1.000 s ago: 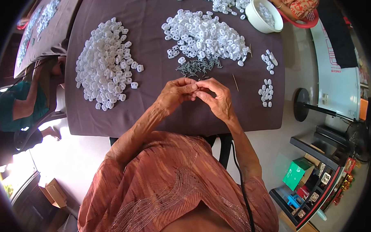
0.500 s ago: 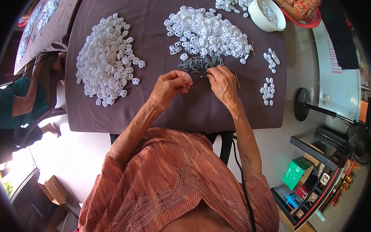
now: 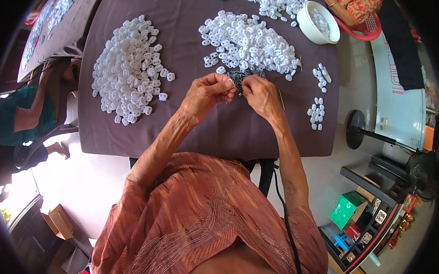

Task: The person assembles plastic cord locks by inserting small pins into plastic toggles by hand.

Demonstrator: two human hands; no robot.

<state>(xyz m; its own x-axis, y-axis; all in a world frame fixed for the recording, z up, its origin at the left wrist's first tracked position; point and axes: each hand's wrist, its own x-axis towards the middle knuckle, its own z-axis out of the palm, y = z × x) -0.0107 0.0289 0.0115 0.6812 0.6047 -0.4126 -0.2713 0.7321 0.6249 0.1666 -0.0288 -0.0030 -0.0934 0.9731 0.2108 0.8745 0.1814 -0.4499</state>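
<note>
My left hand is closed in a pinch, and a small white plastic piece shows at its thumb and fingertips. Just to its right, my right hand has its fingers bent together at the near edge of a heap of small grey screws. Whatever sits between the right fingertips is too small and hidden to make out. Beyond the screws lies a big heap of white oval pieces with two holes. Another large heap of the same pieces spreads over the table's left side.
Small groups of white pieces lie at the right on the brown-covered table. A thin stick rests beside my right hand. A white bowl and a red basket stand far right, by another person's arm.
My right hand has drawn slightly nearer my left, its fingers now more curled. The left hand has shifted a little right and up, still pinching the white piece.
</note>
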